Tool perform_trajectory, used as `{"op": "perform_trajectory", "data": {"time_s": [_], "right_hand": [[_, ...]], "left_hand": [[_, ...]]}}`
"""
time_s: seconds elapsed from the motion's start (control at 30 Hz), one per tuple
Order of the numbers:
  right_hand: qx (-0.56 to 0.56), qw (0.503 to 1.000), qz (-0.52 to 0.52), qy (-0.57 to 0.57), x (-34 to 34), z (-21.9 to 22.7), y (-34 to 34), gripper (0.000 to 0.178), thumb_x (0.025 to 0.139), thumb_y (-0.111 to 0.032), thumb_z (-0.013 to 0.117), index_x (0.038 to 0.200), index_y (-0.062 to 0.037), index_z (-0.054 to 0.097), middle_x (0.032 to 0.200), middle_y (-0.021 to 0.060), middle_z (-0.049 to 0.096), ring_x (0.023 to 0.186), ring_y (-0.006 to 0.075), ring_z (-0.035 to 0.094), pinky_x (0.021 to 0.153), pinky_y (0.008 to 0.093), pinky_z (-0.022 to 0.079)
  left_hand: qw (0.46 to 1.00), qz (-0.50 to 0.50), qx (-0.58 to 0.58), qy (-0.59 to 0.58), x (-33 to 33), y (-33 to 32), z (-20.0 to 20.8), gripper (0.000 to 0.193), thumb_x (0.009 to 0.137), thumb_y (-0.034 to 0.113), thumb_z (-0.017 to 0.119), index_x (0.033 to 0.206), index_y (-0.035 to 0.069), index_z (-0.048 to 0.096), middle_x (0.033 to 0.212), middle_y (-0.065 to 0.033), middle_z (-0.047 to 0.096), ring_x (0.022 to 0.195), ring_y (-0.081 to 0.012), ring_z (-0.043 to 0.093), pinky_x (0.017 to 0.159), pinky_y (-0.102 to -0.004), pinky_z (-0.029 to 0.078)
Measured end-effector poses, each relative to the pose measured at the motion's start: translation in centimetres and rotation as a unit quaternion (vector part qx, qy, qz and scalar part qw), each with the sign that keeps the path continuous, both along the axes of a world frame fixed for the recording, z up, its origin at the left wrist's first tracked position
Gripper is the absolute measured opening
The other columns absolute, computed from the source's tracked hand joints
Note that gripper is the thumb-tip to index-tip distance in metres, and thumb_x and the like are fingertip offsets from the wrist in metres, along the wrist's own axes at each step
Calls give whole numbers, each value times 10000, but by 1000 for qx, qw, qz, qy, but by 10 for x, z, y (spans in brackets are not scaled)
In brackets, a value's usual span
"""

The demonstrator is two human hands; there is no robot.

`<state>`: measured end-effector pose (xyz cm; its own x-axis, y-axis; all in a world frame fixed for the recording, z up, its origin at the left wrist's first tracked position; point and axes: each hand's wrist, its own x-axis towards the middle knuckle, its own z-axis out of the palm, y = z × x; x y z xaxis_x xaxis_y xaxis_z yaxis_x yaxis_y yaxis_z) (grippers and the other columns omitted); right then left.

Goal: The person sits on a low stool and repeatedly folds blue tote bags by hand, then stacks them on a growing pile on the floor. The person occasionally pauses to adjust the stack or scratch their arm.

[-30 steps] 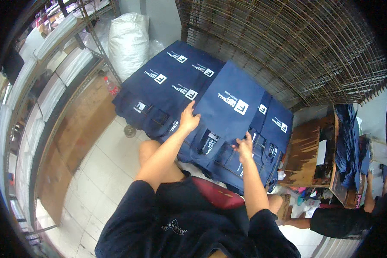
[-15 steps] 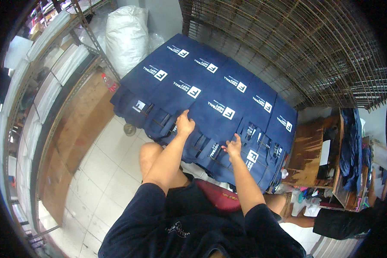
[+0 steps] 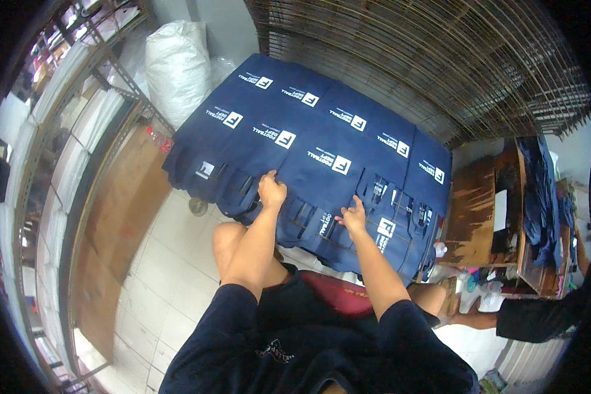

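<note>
Across the surface just ahead of the knees lie overlapping navy tote bags with white square prints, handles hanging toward the person. Left hand is closed on the near edge of one bag; right hand rests on the same edge, fingers partly curled. Behind stands a white sack, with a wire rack beside it.

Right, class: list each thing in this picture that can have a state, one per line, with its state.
Navy bags: laid flat in overlapping rows, logos up.
Left hand: pressing on a bag's near edge.
Right hand: fingers on a bag in the front row.
White sack: stuffed full, upright.
Wooden table: cluttered.
</note>
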<state>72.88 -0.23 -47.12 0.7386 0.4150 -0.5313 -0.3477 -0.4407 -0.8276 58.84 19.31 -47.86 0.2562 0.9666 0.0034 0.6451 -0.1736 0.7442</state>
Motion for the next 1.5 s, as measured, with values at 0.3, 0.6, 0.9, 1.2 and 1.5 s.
{"op": "perform_trajectory", "data": {"time_s": [0.3, 0.6, 0.9, 1.2, 1.5], "right_hand": [[-28, 998, 13, -49, -3, -4, 0, 618, 852, -9, 562, 1391, -128, 286, 987, 169, 573, 603, 181, 640, 492, 260, 503], [-53, 996, 26, -65, -5, -1, -2, 632, 844, -7, 555, 1403, -110, 277, 864, 123, 626, 587, 164, 638, 490, 268, 498], [-42, 992, 46, -110, -2, -22, -6, 617, 848, -36, 568, 1395, -103, 291, 839, 122, 637, 581, 149, 634, 485, 266, 489], [-157, 935, 71, -309, -6, -4, -22, 532, 802, -217, 640, 1289, -111, 453, 840, 122, 665, 783, 286, 660, 770, 385, 499], [70, 977, 85, -182, -1, 23, -153, 344, 845, -159, 641, 1167, -71, 556, 820, 77, 619, 620, 111, 597, 501, 253, 481]], "left_hand": [[999, -19, 22, 23, -1, 0, 3, 373, 712, 31, 593, 1085, 14, 609, 1022, -194, 599, 967, -356, 583, 858, -419, 462], [999, -17, -10, 43, -2, 1, 6, 380, 702, 67, 613, 1081, 40, 623, 1055, -163, 618, 1004, -308, 580, 881, -392, 449], [999, -8, 11, 33, -1, 6, -6, 393, 676, 58, 612, 1069, 50, 629, 1012, -157, 622, 982, -322, 578, 868, -408, 448], [996, 14, 66, 56, -4, -6, 9, 465, 727, 73, 614, 1187, 67, 543, 1068, -149, 551, 965, -334, 563, 867, -422, 450], [992, -98, 28, -71, -19, -26, 80, 486, 725, 157, 701, 1180, 72, 552, 1026, -98, 591, 887, -230, 588, 804, -358, 470]]}}
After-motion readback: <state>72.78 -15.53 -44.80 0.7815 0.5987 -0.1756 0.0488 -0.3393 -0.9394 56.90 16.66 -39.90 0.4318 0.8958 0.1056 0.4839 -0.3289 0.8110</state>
